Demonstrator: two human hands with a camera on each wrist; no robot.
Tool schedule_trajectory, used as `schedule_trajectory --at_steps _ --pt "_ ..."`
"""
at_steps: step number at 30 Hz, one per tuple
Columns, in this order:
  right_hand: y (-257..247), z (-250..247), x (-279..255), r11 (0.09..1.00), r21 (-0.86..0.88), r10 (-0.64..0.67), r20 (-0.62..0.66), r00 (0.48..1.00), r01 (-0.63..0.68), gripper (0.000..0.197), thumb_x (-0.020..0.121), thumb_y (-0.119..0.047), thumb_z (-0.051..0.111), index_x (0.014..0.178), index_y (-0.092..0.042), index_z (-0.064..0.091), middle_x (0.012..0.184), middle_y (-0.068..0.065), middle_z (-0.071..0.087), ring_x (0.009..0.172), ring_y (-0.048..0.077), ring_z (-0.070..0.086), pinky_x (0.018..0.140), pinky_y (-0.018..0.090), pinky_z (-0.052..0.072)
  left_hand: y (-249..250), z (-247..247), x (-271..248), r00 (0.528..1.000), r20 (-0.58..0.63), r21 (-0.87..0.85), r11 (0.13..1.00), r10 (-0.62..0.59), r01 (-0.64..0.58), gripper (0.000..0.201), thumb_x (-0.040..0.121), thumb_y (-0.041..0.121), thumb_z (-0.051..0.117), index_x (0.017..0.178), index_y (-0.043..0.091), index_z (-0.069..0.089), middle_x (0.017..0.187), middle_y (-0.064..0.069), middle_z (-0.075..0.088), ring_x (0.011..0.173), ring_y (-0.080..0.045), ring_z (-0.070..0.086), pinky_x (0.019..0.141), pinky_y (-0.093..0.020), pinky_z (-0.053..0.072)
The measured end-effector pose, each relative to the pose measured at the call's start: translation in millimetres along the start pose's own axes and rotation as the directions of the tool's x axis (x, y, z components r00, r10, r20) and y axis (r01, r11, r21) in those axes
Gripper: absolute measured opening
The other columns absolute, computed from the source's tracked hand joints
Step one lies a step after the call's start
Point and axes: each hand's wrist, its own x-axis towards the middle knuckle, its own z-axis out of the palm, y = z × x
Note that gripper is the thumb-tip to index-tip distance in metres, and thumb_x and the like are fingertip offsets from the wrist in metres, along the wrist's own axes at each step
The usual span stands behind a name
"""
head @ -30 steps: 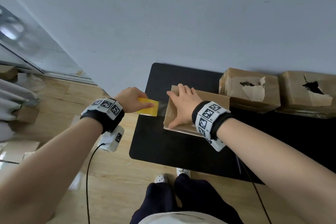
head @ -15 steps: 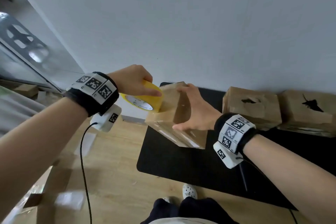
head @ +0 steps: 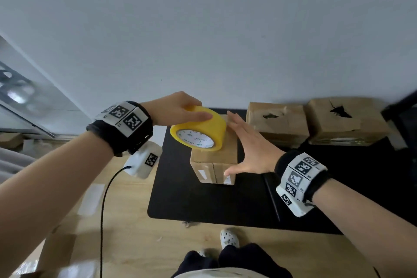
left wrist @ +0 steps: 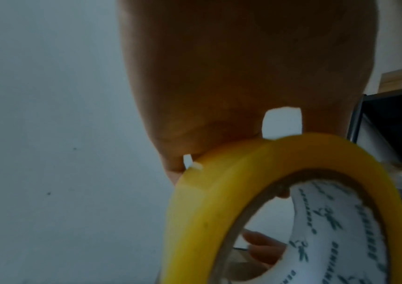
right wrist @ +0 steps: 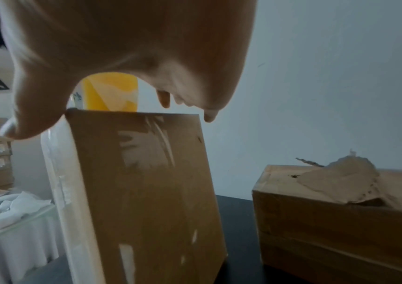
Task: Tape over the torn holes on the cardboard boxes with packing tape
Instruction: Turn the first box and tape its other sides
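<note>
My left hand grips a yellow roll of packing tape from above and holds it against the top of a cardboard box. That box stands on end on the black table. My right hand lies flat along the box's right side, fingers straight, thumb at the front lower corner. In the left wrist view the tape roll hangs under my left hand. The right wrist view shows shiny tape on the box below my right hand.
Two more cardboard boxes with torn holes, one in the middle and one to the right, sit against the wall at the table's back. The nearer torn box is close to the upright one. Wooden floor lies to the left.
The box lay flat under my right palm; it now stands on end, steadied by my right hand. My left hand brought the tape roll from the box's left side up to its top.
</note>
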Motion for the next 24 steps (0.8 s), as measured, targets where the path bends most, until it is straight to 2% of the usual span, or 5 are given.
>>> schedule_trajectory --at_steps 2,6,12,17,24 --pt "-3 4 6 1.0 -0.003 -0.021 0.018 1.0 0.021 0.127 0.058 -0.063 0.079 0.152 -0.026 0.002 0.159 -0.013 -0.007 0.142 -0.002 -0.012 0.115 0.024 -0.005 9 7 5 1.0 -0.011 0.006 1.0 -0.002 0.002 0.041 0.084 0.053 0.057 0.063 0.019 0.049 0.058 0.008 0.045 0.054 -0.007 0.044 0.055 -0.018 0.034" --pt "5 9 9 0.998 -0.064 0.022 0.009 1.0 -0.022 0.117 0.063 -0.064 0.076 0.152 -0.028 0.008 0.16 -0.008 0.005 0.146 0.007 0.001 0.117 0.027 -0.008 13 6 6 0.999 0.012 -0.036 0.999 0.031 -0.031 0.05 0.071 0.06 0.054 0.068 0.011 0.055 0.058 0.007 0.044 0.052 -0.004 0.041 0.052 -0.012 0.032" --pt "8 7 5 0.982 -0.19 -0.005 0.013 1.0 0.007 0.115 0.07 -0.061 0.072 0.153 -0.022 0.002 0.16 -0.009 -0.003 0.146 0.005 -0.002 0.111 0.019 -0.012 -3 -13 -2 1.0 -0.023 0.003 1.0 0.002 -0.002 0.068 0.06 0.068 0.054 0.074 0.002 0.063 0.058 0.004 0.048 0.053 -0.008 0.043 0.053 -0.017 0.034" --pt "8 3 6 0.98 -0.197 -0.001 0.036 0.999 0.008 0.114 0.072 -0.057 0.072 0.153 -0.021 0.001 0.161 -0.008 -0.004 0.146 0.005 -0.001 0.111 0.019 -0.009 -33 -19 -10 0.986 -0.058 0.262 0.951 -0.156 0.166 0.05 0.065 0.061 0.056 0.064 0.012 0.066 0.055 0.001 0.052 0.053 -0.014 0.047 0.058 -0.026 0.039" --pt "9 9 0 0.977 -0.211 -0.017 0.036 0.999 0.024 0.114 0.073 -0.055 0.073 0.153 -0.021 -0.001 0.16 -0.008 -0.008 0.145 0.004 -0.007 0.112 0.019 -0.009 -56 8 -3 0.984 -0.054 0.338 0.924 -0.171 0.179 0.029 0.079 0.054 0.06 0.067 0.028 0.064 0.068 0.006 0.061 0.069 -0.013 0.055 0.064 -0.026 0.041"
